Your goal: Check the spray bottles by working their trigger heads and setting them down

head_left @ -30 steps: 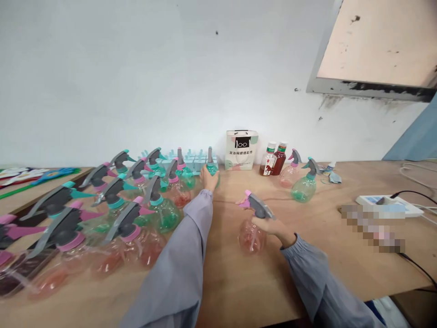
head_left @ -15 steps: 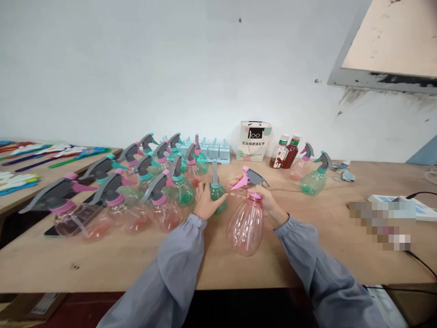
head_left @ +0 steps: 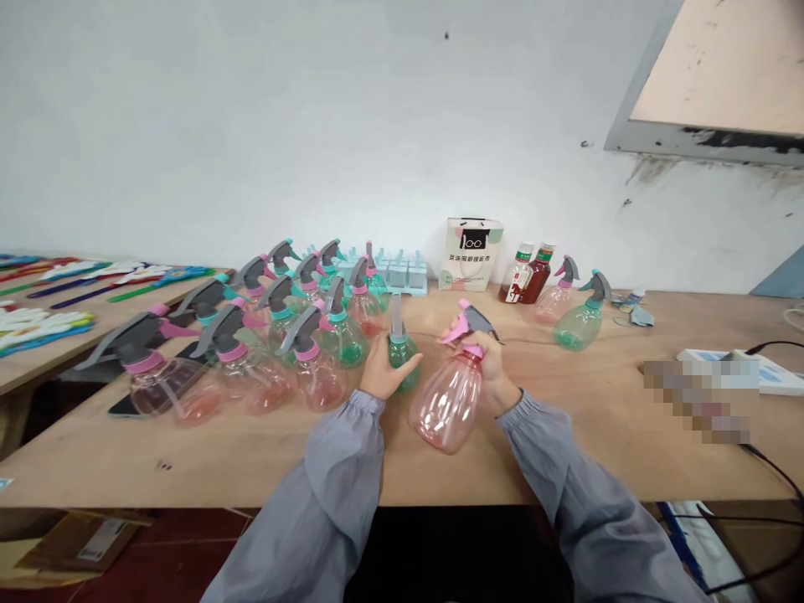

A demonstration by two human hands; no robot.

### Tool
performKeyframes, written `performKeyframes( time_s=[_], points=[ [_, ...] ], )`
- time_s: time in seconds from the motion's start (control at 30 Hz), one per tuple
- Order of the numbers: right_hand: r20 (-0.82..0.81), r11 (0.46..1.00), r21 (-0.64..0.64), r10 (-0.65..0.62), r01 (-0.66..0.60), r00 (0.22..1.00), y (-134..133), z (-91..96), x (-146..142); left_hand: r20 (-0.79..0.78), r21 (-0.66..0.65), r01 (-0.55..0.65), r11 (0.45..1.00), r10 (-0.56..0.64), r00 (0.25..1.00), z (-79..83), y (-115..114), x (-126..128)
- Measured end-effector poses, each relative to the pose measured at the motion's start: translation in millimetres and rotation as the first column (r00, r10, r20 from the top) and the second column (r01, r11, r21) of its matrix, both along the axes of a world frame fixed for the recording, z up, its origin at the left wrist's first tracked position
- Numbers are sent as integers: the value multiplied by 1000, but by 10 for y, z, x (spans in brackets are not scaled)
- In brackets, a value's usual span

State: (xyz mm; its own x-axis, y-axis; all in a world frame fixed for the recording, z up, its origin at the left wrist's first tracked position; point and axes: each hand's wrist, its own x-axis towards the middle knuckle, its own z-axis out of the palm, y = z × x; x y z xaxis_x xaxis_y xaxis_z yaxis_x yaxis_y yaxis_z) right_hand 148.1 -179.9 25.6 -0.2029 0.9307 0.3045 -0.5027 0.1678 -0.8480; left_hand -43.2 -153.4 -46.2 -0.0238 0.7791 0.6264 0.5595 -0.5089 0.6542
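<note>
A clear pink spray bottle with a grey and pink trigger head is tilted in front of me, its base toward the lower left. My right hand grips it around the neck, just under the trigger. My left hand is beside a small green spray bottle, thumb stretched out across the front of it; whether it touches the bottle I cannot tell. To the left stand several more spray bottles, among them a pink one and a green one.
Behind are a light blue popsicle mould, a paper bag and two red-brown bottles. At right stand a green spray bottle and a pink one, near a white device with cables. A dark phone lies at left.
The pink spray bottle in my right hand has tipped further, its base swinging left and slightly up. My left hand stays by the green bottle. The view has shifted slightly.
</note>
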Motion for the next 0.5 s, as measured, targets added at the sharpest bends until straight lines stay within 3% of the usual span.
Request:
performKeyframes(
  time_s=[0.13, 0.3, 0.5],
  points=[
    [-156, 997, -23, -74, 72, 985, 20, 9, 6, 11, -25, 32, 999, -32, 999, 11, -1, 9],
    [-96, 998, -56, -7, 2, 995, 2, 6, 23, 15, -17, 46, 999, -46, 999, 25, -10, 6],
    [26, 1000, -5, 29, -29, 999, -59, 3, 41, 31, -44, 60, 997, -59, 998, 46, -28, 4]
  ],
)
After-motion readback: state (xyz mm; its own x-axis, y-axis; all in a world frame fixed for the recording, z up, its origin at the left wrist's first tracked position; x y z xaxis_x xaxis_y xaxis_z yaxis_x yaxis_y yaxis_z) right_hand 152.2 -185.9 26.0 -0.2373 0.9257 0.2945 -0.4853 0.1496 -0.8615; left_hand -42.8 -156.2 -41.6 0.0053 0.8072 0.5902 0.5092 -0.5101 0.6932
